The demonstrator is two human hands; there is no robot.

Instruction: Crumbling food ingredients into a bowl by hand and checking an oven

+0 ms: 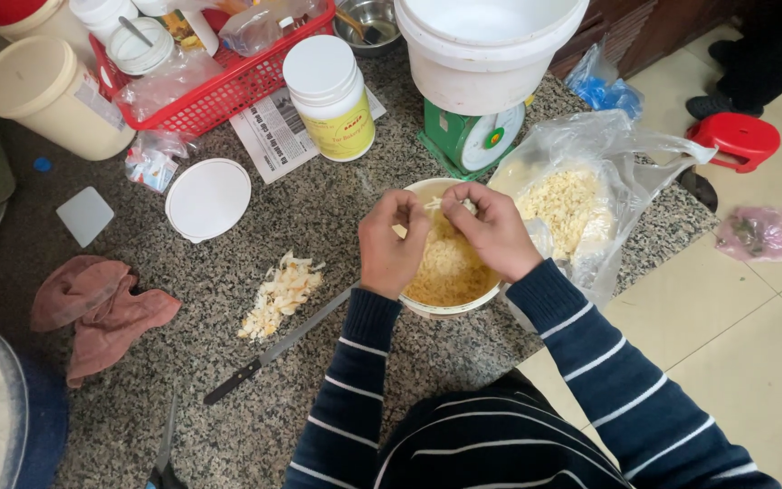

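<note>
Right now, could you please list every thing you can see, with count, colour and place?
bowl: one, cream, holds pale yellow shreds, counter edge under both hands
plastic bag: one, clear, pale crumbled food inside, right of the bowl
knife: one, black handle, left of the bowl
peel pile: one, pale yellow, beside the knife
cloth: one, pink, left on the counter
lid: one, white, counter middle
jar: one, white with yellow label, behind the lid
basket: one, red, top left
bucket: one, white, on the scale
scale: one, green
stool: one, red, on the floor
left hand: grip pinching over the bowl
right hand: grip pinching a pale piece
</note>
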